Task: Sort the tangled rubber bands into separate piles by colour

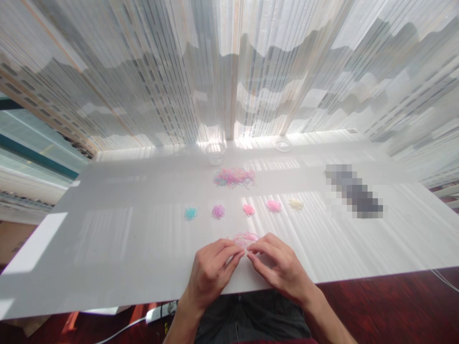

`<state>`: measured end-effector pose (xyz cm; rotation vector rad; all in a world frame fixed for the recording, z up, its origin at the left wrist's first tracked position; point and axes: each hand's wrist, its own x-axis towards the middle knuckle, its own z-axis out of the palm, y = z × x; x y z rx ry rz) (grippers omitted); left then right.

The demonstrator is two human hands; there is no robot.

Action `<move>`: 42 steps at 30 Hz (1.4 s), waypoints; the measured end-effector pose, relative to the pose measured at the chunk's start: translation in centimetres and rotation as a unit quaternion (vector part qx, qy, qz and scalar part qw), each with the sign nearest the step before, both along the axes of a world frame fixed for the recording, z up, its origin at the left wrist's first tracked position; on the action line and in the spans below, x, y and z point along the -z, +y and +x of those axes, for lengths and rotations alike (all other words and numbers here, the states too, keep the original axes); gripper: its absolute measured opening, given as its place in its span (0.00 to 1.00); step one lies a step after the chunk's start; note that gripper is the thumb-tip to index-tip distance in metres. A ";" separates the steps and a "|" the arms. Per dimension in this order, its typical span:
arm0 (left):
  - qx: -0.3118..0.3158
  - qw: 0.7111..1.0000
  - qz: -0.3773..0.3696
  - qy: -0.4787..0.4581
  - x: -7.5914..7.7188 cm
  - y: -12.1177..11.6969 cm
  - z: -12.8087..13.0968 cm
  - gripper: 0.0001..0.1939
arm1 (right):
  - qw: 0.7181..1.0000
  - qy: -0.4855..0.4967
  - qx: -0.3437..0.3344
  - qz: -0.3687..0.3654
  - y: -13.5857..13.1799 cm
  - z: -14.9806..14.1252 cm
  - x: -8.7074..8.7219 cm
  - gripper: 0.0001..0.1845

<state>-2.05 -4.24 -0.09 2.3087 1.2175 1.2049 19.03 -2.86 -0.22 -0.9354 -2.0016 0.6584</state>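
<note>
My left hand [211, 267] and my right hand [281, 263] meet near the table's front edge, fingertips almost touching. Thumb and index finger of each are pinched; whatever lies between them is too small to make out. Just beyond the fingertips is a loose pile of thin pink and pale strands [246, 237], like little rubber bands, partly covered by my fingers. Farther off runs a row of small single-colour piles: a turquoise pile [191, 213], a purple pile [218, 211], a coral-pink pile [248, 209], a light pink pile [273, 206] and a cream pile [296, 204].
A larger mixed-colour heap [234, 177] lies behind the row. Beyond it stand a clear round tub [215, 152] and a clear lid [283, 146]. A blurred-out dark object [355, 191] rests at right on the white table [150, 248]. Sheer curtains [222, 76] hang behind.
</note>
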 end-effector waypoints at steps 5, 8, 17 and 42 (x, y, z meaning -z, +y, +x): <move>0.005 1.000 -0.010 0.004 0.0 0.0 0.0 0.07 | 1.000 -0.001 0.001 -0.004 0.1 0.0 -0.1 0.06; 0.003 1.000 -0.015 0.009 0.1 0.0 0.0 0.06 | 1.000 -0.005 0.006 -0.005 0.1 0.0 -0.1 0.06; -0.005 1.000 -0.002 -0.002 -0.2 0.1 0.1 0.04 | 1.000 0.010 0.029 0.002 0.1 0.1 -0.1 0.05; -0.026 0.998 -0.029 -0.047 0.0 -0.1 -0.3 0.04 | 0.925 -0.100 0.365 -0.018 7.5 11.2 0.6 0.24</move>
